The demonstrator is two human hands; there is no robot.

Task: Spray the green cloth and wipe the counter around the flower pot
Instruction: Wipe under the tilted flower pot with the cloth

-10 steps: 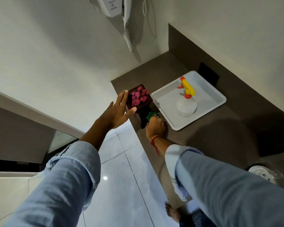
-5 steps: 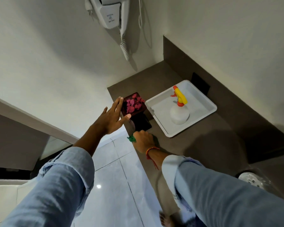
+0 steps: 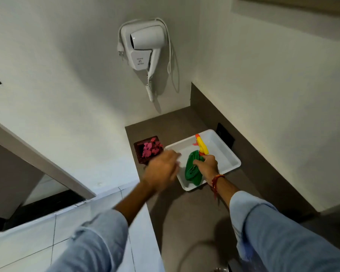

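— Where's the green cloth (image 3: 192,169) got to?

— It's bunched up in folds and hanging into the white tray (image 3: 230,154), pinched at its top by the right hand (image 3: 207,165).

— And the spray bottle (image 3: 201,146)?

— Standing in the same tray just behind the cloth; I can only see its yellow head and orange nozzle.

— The flower pot (image 3: 145,150)?

— Dark and square, with pink blooms, upright on the brown table (image 3: 194,213) near its left edge, just beside the tray.
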